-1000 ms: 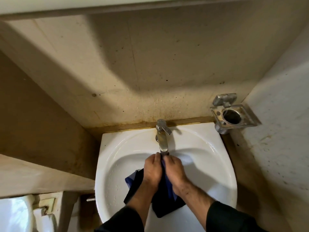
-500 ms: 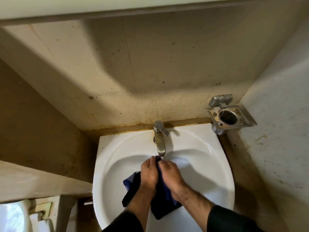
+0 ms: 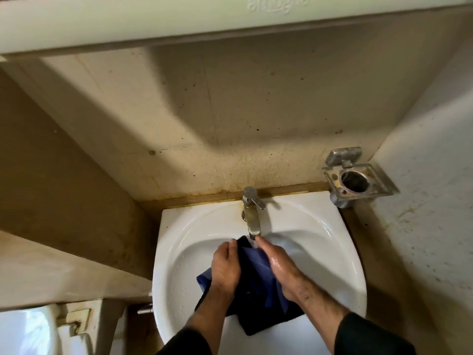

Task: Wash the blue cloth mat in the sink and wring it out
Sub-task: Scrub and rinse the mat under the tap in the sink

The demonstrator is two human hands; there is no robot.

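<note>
Now both hands work over the white sink (image 3: pixel 174 252): left hand (image 3: pixel 225 262) and right hand (image 3: pixel 279 267) each grip the blue cloth mat (image 3: pixel 256 275) bunched between them. Chrome tap (image 3: pixel 252 216) spout sits just beyond the fingertips; the mat's dark lower end hangs below the wrists.

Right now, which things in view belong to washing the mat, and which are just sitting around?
Part of the job:
blue cloth mat
sink
tap
left hand
right hand

Just there:
metal holder on the wall to the right
white fixture at lower left
</note>
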